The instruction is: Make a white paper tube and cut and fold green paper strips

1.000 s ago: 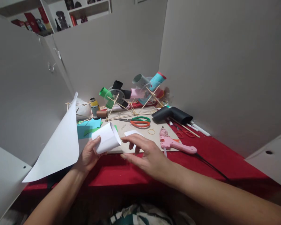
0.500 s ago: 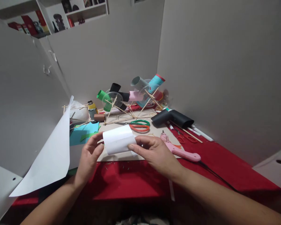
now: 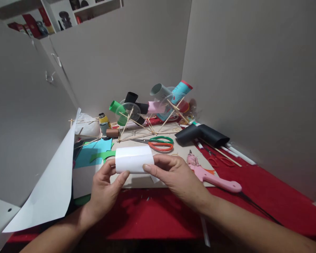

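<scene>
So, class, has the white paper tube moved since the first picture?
Yes: against the green-and-orange-handled scissors, the white paper tube has shifted to the right.

Left forearm (image 3: 59,230): bare, running from the near left toward the far right.
Left hand (image 3: 102,186): half curled in a pinch, fingers bent on the far side, the left thumb (image 3: 121,179) on the near side, slanting right and far.
Right forearm (image 3: 247,219): bare, reaching in from the near right (the longer stretch of arm in view).
Right hand (image 3: 177,179): pinching too, the right thumb (image 3: 153,170) pointing left, fingers bent beyond it.
Thumb tips: apart, the left slightly nearer.
</scene>
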`<state>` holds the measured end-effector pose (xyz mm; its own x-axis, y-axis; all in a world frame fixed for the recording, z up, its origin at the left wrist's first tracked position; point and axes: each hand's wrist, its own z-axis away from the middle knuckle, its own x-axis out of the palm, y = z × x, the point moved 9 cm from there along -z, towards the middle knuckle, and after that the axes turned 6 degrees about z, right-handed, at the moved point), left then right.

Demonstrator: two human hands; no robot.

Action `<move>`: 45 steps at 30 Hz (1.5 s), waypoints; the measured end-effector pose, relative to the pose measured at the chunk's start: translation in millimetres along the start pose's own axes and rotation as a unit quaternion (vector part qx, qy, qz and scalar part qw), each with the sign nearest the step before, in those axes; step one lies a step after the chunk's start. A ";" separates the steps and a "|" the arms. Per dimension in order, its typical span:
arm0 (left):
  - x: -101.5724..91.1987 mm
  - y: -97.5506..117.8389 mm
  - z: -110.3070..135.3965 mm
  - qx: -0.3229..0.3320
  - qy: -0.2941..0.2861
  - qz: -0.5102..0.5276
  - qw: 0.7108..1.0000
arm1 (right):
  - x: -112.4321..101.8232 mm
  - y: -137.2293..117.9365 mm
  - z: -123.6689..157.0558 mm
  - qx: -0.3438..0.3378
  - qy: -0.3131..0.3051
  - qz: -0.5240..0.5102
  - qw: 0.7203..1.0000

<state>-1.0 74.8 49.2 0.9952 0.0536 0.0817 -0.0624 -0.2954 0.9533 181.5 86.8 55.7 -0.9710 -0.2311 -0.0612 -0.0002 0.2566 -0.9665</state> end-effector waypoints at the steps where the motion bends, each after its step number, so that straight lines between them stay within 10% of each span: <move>1: 1.4 0.9 -1.3 0.001 -0.001 -0.006 1.000 | -0.8 -1.1 -1.0 -0.007 0.002 0.013 1.000; 27: 22.3 -47.4 -9.1 -0.169 -0.112 0.064 0.977 | 0.8 37.9 -1.5 0.084 -0.021 0.013 0.996; 45: 23.5 -31.3 -3.2 -0.089 -0.121 0.036 0.988 | 2.2 30.1 5.0 0.067 -0.032 0.015 0.997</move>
<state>24.1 88.4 22.2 0.9752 -0.1977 0.0991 -0.1237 -0.1162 0.9855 180.6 89.4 25.3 -0.9531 -0.2848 -0.1022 0.0650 0.1371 -0.9884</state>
